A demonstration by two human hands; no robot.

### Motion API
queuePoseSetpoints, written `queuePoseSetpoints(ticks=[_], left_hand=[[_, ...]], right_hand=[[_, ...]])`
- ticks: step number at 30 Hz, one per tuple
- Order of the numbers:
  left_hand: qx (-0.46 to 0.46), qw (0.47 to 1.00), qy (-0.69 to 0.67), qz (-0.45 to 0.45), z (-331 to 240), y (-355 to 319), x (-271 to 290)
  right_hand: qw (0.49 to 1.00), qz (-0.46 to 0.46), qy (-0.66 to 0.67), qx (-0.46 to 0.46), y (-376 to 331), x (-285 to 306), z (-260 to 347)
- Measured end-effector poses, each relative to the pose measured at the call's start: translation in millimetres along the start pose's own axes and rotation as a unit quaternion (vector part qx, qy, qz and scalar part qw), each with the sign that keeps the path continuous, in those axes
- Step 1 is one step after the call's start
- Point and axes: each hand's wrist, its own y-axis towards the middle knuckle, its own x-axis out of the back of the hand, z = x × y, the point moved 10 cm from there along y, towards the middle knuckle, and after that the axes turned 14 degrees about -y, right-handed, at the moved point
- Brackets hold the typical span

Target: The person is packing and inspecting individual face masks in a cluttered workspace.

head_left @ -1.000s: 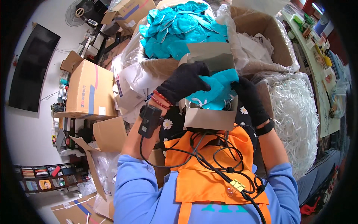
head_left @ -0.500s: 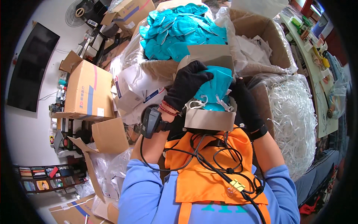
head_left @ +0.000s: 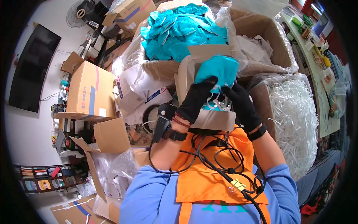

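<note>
A teal face mask (head_left: pixel 220 70) is held up above a small open grey-white carton (head_left: pixel 213 120) in front of my chest. My left hand (head_left: pixel 197 98), in a black glove, is closed on the mask's lower left edge. At its lower right edge my right hand (head_left: pixel 243 106), also gloved in black, grips it by the white loops. More teal material and white loops show inside the carton beneath, partly hidden by my fingers. Behind the carton stands a large plastic-lined box heaped with teal masks (head_left: pixel 182 30).
To the right, a plastic-lined box holds a mass of white ear loops (head_left: pixel 292 119). Behind it is an open cardboard box (head_left: pixel 278 41) with white pieces inside. Cardboard boxes (head_left: pixel 87 91) stand on the left. Black cables (head_left: pixel 209 160) lie across my orange apron (head_left: pixel 220 183).
The mask has risen and tilted above the carton. My left hand has moved down and right from the carton's left side, and my right hand has come inward to the mask's loops.
</note>
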Motion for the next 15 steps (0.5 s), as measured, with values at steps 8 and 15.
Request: queuePoseSetpoints(ticks=[8,15], left_hand=[[-0.164,0.929,0.330,-0.022,-34,2,24],[-0.289,0.873,0.394,0.002,-53,-14,-12]], right_hand=[[0.984,0.075,-0.156,-0.043,-8,-5,11],[0.981,0.009,0.187,-0.056,-2,-6,45]])
